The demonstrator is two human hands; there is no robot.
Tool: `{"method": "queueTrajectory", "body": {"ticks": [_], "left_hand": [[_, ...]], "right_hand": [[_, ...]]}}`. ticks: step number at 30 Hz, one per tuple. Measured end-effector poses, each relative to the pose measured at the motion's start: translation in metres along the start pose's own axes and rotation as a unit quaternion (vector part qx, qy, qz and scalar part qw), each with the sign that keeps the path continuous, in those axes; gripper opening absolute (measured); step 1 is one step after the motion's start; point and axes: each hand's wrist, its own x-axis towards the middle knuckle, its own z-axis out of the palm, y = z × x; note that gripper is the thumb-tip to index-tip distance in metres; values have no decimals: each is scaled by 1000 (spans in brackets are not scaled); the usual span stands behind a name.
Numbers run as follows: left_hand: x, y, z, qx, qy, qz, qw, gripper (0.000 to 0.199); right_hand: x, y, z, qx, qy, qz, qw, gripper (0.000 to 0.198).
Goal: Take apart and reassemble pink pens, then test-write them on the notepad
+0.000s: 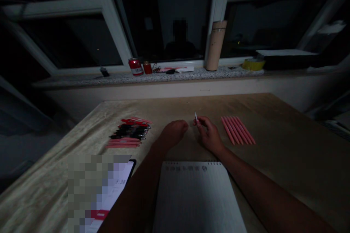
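Observation:
In the head view, my right hand pinches a slim pen upright between thumb and fingers, its pale tip pointing up. My left hand is beside it, a small gap apart, with the fingers curled closed; whatever is inside them is hidden. To the right of my right hand lies a neat row of several pink pens, side by side. Left of my left hand is a pile of pens: black pens in the middle, red pens behind and pink pens in front.
A spiral notepad lies between my forearms. The phone, partly blurred, is left of my left arm. On the windowsill stand a red can, a smaller red jar, a tall tan bottle and a yellow tape roll.

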Motion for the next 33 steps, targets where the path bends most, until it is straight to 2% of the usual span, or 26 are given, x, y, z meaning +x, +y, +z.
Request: {"method": "queueTrajectory", "body": {"ticks": [3,4,7,9,12,18,25,30,33], "left_hand": [[5,2,-5,-171,76,7,982,23],[7,4,-6,-245,95,-5,965,23],[10,10,-9,-429,153,-71,888,27],[11,14,-12,-476,196,-100,852,31],[12,18,-17,-499,236,-110,826,30],[11,23,-19,-523,244,-131,806,32],[9,24,-18,-528,207,-136,812,35],[9,23,-12,-555,187,-138,799,39],[10,21,-8,-546,185,-135,806,39]], "right_hand": [[0,0,0,-4,0,-6,1000,20],[0,-1,0,-5,-2,-9,1000,20],[0,-3,0,-11,-13,-15,1000,20],[0,-5,0,-15,-21,-16,1000,20],[1,-7,0,-24,-29,-26,999,20],[2,-11,0,-39,-38,-53,997,20],[2,-13,0,-41,-42,-49,997,19],[2,-13,-1,-41,-46,-48,997,19],[2,-14,-1,-39,-44,-45,997,19]]}}
